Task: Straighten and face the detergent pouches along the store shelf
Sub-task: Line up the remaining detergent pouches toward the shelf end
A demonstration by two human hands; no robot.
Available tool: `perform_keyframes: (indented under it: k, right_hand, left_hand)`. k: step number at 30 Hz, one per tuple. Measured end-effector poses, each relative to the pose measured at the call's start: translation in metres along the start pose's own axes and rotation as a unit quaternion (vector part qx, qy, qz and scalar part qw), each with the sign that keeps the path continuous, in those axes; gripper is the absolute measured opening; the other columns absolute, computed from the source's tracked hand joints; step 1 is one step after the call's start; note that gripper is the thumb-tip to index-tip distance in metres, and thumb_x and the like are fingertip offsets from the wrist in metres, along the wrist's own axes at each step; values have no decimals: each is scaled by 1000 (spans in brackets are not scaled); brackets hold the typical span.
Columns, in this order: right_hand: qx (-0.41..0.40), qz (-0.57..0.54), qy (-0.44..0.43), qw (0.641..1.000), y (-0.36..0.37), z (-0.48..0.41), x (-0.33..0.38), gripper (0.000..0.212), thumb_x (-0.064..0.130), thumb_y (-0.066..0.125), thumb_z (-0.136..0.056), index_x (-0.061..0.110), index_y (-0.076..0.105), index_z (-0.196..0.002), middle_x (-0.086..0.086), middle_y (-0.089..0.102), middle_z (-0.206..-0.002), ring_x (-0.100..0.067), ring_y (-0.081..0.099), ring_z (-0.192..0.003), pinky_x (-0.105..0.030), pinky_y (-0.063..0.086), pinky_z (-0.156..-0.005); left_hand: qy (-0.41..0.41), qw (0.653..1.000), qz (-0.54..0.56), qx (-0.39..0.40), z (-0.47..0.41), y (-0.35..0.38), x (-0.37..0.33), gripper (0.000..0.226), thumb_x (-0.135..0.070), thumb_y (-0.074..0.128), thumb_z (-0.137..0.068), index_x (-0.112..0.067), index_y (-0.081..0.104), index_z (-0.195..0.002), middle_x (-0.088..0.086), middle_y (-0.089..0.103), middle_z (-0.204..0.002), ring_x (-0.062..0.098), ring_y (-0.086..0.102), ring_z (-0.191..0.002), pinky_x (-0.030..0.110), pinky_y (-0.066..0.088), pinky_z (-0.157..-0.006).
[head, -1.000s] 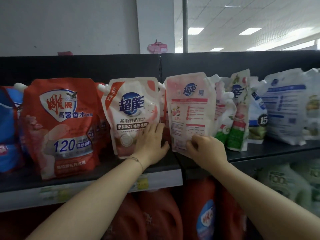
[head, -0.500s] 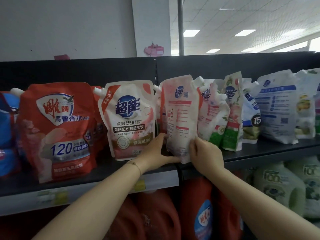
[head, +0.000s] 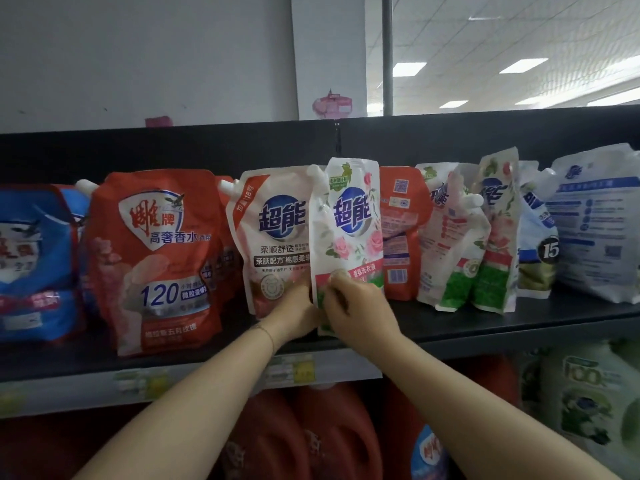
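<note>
A white rose-print pouch [head: 349, 220] stands upright at the middle of the black shelf [head: 519, 323], its front label facing me. My right hand [head: 356, 306] grips its lower front, fingers curled round the bottom edge. At the pouch's lower left edge my left hand [head: 298, 315] holds it, partly hidden behind the pouch. To the left stand a white-and-pink pouch [head: 273, 237] and a big red pouch [head: 156, 258], both facing front. Behind on the right, a red pouch [head: 401, 233] shows its back.
Right of the red pouch, several pouches [head: 478, 237] lean and overlap at angles, and a white-blue bag [head: 595, 223] shows its back. A blue pouch [head: 34, 265] sits far left. Red jugs [head: 311, 441] and green jugs [head: 588, 400] fill the lower shelf.
The pouch in my hands has been turned round from its printed back to its front label and now stands upright. Both hands moved to its lower part.
</note>
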State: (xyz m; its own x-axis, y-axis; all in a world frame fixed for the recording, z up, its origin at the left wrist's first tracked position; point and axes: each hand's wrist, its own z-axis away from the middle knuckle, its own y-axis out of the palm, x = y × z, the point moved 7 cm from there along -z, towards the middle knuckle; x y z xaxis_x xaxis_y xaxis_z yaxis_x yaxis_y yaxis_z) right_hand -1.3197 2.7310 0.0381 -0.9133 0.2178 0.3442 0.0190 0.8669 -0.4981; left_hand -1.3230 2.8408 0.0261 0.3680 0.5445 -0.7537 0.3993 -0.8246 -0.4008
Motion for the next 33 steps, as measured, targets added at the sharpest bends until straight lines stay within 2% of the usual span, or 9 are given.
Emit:
perform_keyframes:
  k: [2,4,7,11,17,21,25,30,33]
  right_hand:
    - [-53,-7,24,998,-19,-1,-8,20,15,54,-90,5,55,-72,-2,54,-61,-20,48,-55,-37,42,-53]
    - [-84,5,60,995,-33,-3,-17,18,15,56,-90,6,58,-74,-1,55,-63,-18,49,-57,-35,41,-55]
    - [-79,21,116,990,-40,0,-34,15,21,56,-91,11,58,-80,0,57,-69,-16,51,-63,-33,41,-58]
    - [-46,9,178,983,-38,8,-56,9,21,55,-91,15,56,-83,3,58,-75,-16,54,-69,-33,45,-63]
    - [10,-4,223,975,-23,8,-70,9,25,55,-91,16,52,-93,0,61,-83,-20,58,-74,-37,49,-68]
    - [19,-78,245,966,-10,-3,-73,38,43,57,-89,22,46,-119,-1,62,-113,-21,60,-98,-41,52,-82]
    - [15,-100,240,965,-1,-13,-70,39,51,58,-88,23,47,-112,4,63,-103,-16,61,-91,-37,52,-74]
    - [16,-145,234,961,0,-13,-83,29,51,48,-94,24,51,-105,5,63,-99,-14,61,-91,-38,49,-76]
    - [-57,-106,262,958,-16,-17,-106,40,49,43,-96,18,51,-119,-4,55,-121,-24,54,-112,-41,44,-92]
  left_hand:
    - [-33,999,28,11,-2,-1,10,53,-3,80,-72,-31,56,-110,-15,67,-98,-1,63,-94,17,52,-74]
    - [-37,999,-6,-4,-1,-4,9,63,-11,88,-63,-37,56,-110,-15,67,-106,-2,63,-98,20,53,-82]
    - [-30,999,-28,-13,-1,-2,3,56,-8,87,-64,-36,59,-105,-8,68,-110,10,62,-106,29,51,-91]
    - [-46,997,-57,-14,-4,-5,6,52,-8,87,-64,-33,62,-101,-10,68,-106,12,63,-106,30,51,-92]
    - [-35,996,-83,-12,1,-31,11,60,-12,90,-61,-24,63,-114,-13,66,-108,5,60,-104,23,48,-91]
    - [-31,996,-79,0,9,-46,13,57,-9,89,-61,-35,62,-104,-16,67,-107,-2,61,-102,19,49,-89]
    - [-47,997,-63,2,15,-59,15,59,-1,86,-64,-39,59,-99,-24,69,-93,-14,61,-91,8,49,-77]
    - [-85,996,-5,-29,22,-55,27,52,-1,84,-65,-28,64,-105,-10,73,-102,11,67,-102,32,54,-88]
    - [-78,995,18,-61,27,-46,25,59,-21,86,-60,-22,64,-114,-7,72,-108,10,67,-103,32,54,-89]
